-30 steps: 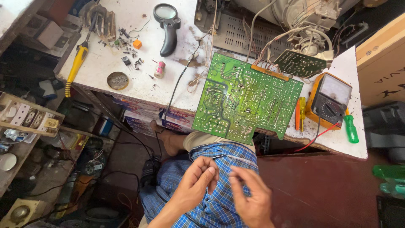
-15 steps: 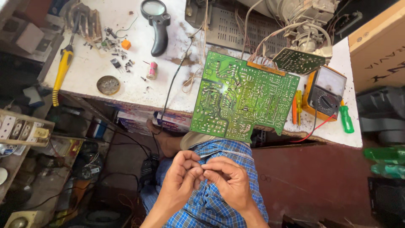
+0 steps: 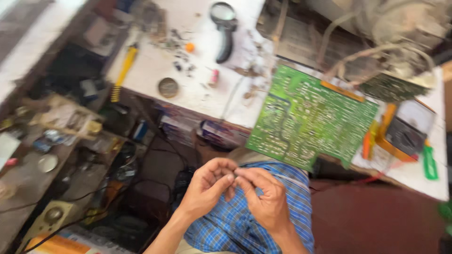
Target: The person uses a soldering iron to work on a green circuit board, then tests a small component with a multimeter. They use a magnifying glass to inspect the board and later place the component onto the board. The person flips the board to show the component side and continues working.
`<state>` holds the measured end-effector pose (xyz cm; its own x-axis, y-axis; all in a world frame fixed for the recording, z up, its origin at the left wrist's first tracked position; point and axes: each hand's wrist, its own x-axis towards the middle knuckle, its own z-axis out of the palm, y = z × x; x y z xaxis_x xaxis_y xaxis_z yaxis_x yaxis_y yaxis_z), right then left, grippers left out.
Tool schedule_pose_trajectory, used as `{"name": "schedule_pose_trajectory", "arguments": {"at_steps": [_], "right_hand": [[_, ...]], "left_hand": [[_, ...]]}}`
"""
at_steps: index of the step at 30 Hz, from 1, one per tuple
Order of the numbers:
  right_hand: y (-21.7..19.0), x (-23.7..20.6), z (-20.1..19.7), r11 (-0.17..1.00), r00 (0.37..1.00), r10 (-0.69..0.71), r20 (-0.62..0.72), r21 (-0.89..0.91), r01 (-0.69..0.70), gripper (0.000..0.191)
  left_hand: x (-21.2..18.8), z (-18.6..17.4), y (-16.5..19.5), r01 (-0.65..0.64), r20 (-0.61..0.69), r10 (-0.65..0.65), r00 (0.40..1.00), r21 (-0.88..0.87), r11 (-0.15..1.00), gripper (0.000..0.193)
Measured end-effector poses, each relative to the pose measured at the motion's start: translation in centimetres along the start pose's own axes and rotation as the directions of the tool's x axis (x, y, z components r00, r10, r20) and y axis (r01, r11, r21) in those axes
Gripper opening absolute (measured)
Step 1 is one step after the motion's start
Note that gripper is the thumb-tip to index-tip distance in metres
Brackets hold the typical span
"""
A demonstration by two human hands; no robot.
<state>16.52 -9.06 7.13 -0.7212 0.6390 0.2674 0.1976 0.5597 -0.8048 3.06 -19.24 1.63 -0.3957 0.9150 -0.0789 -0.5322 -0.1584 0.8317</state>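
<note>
The left hand [image 3: 206, 188] and right hand [image 3: 263, 200] are held together, fingertips pinched and touching over the blue checked lap [image 3: 235, 226]; whatever is pinched cannot be told. Open room lies between them and the tabletop [image 3: 197, 89] edge, overhung by a green board [image 3: 310, 117].

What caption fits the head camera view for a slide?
Left hand and right hand meet fingertip to fingertip over a blue checked lap, below a green printed circuit board on a white workbench.
</note>
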Motion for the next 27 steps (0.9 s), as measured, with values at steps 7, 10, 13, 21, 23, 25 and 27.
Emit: {"name": "schedule_pose_trajectory", "arguments": {"at_steps": [7,10,13,21,23,25,27], "right_hand": [[-2.6,1.3,2.3,0.978,0.989,-0.126,-0.073,-0.174,0.112,0.017],[-2.6,0.7,2.5,0.974,0.987,-0.159,-0.035,-0.169,0.151,0.016],[-2.0,0.0,2.3,0.981,0.995,-0.089,-0.052,-0.179,0.079,0.015],[-0.3,-1.2,0.9,0.974,0.991,0.018,-0.135,-0.220,-0.048,0.015],[-0.1,-1.2,0.6,0.961,0.981,0.125,-0.147,-0.227,-0.157,0.015],[-0.2,-1.0,0.6,0.977,0.993,-0.007,-0.121,-0.212,-0.019,0.015],[-0.5,-0.8,0.6,0.980,0.992,-0.095,-0.078,-0.184,0.079,0.015]], "left_hand": [[6.3,-3.3,5.8,-0.310,0.046,0.725,0.687,0.921,0.236,0.021],[9.4,-3.9,7.3,-0.257,0.195,0.650,0.734,0.966,-0.001,0.024],[10.9,-4.0,7.6,-0.252,0.282,0.572,0.771,0.958,-0.133,0.028],[9.6,-8.7,10.5,0.023,0.220,0.794,0.568,0.959,-0.282,0.023],[8.4,-11.6,11.9,0.311,0.075,0.874,0.480,0.917,-0.250,0.020],[7.9,-14.0,12.7,0.440,0.045,0.885,0.463,0.855,-0.273,0.032],[7.8,-15.6,12.9,0.348,0.026,0.845,0.534,0.904,-0.248,0.019]]}}
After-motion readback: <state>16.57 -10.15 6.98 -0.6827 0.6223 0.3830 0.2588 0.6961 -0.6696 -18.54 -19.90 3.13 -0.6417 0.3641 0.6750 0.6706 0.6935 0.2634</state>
